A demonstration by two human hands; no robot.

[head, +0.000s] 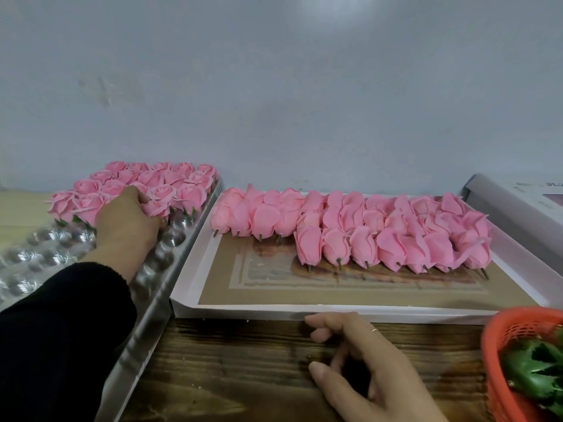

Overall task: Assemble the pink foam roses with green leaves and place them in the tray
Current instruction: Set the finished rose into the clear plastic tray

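From the head view we see our left hand (pixel 128 223) gripping a pink foam rose (pixel 157 207) in the clear tray (pixel 170 239), petals open above green leaves. Our right hand (pixel 365 360) rests loosely curled, holding nothing, on the counter (pixel 243 354).

Your left hand (pixel 126 222) reaches forward over the clear plastic tray (pixel 45 251), fingers curled on a pink rose (pixel 157 207) at the near edge of the seated roses (pixel 146 181). Your right hand (pixel 365 363) rests loosely curled on the wooden table (pixel 231 360), holding nothing. Just beyond its fingers lies the cardboard box lid (pixel 274 310) with rows of unfinished roses (pixel 365 226). To its right sits the orange basket (pixel 502 339) of green leaves (pixel 533 370).
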